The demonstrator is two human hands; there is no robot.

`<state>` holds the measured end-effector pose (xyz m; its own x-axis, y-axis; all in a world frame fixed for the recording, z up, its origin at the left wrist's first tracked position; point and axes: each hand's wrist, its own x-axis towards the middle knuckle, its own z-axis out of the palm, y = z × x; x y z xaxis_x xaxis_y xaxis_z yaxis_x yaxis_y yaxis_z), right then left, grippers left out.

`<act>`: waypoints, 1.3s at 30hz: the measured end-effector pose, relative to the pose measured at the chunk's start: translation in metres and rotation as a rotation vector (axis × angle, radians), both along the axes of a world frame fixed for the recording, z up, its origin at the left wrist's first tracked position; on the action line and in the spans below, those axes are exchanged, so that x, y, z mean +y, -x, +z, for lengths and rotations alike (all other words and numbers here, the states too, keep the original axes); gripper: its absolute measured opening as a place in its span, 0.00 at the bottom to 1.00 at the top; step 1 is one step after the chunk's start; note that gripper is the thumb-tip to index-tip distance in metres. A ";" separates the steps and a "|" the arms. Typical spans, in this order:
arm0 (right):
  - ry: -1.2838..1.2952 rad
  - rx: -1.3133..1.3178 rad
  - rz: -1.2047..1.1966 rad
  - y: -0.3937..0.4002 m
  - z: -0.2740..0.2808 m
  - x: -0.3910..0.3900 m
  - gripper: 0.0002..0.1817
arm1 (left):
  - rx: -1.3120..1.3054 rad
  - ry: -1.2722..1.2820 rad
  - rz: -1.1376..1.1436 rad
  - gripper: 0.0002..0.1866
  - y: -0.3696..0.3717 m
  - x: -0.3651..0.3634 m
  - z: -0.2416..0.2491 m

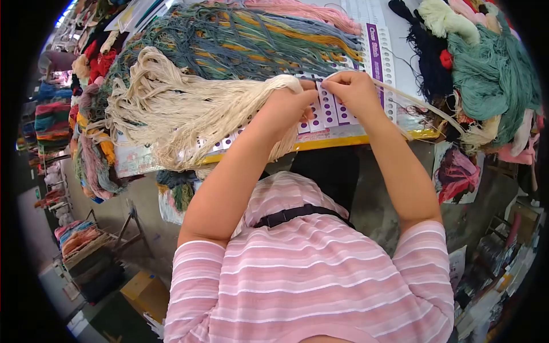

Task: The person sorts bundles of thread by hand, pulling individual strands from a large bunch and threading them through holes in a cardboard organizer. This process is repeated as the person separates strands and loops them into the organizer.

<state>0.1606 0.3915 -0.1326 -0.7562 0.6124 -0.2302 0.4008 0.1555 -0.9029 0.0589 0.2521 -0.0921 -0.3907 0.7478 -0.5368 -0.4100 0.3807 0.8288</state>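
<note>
A large hank of cream thread lies spread across the left of the worktable. My left hand is closed on its right end, where the strands bunch over the fingers. Close beside it, my right hand pinches thumb and forefinger together at the cream thread by a punched card; the exact grip is partly hidden. A loose cream strand trails from behind the right hand to the right. Under and between both hands lie white cards with purple-ringed holes.
Behind the hands, blue, green and mustard threads hang from a purple-striped card reading "Cross Stitch". Pink thread lies farther back. Teal hanks and dark navy thread pile up at right. Yellow tape lines the table's front edge.
</note>
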 end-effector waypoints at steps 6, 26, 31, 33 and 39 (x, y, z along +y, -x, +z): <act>0.057 0.028 -0.082 0.003 -0.002 0.000 0.07 | 0.136 0.081 -0.008 0.07 0.002 0.023 -0.020; -0.270 0.227 0.078 -0.014 -0.004 -0.012 0.11 | 0.304 -0.041 0.277 0.03 0.016 0.019 -0.032; -0.649 0.072 0.188 -0.012 0.000 -0.020 0.10 | -0.163 -0.239 0.637 0.09 0.073 -0.026 0.005; -0.852 -0.042 0.201 -0.007 0.010 -0.024 0.08 | -0.229 -0.335 0.562 0.07 0.072 -0.029 0.005; -0.764 0.086 0.189 -0.004 0.013 -0.010 0.08 | -0.618 -0.583 0.428 0.04 0.059 -0.027 0.002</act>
<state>0.1644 0.3818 -0.1194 -0.8591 0.4372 0.2662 0.2396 0.8031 -0.5456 -0.0004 0.2256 -0.0905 -0.4654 0.8222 -0.3276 -0.8481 -0.3083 0.4310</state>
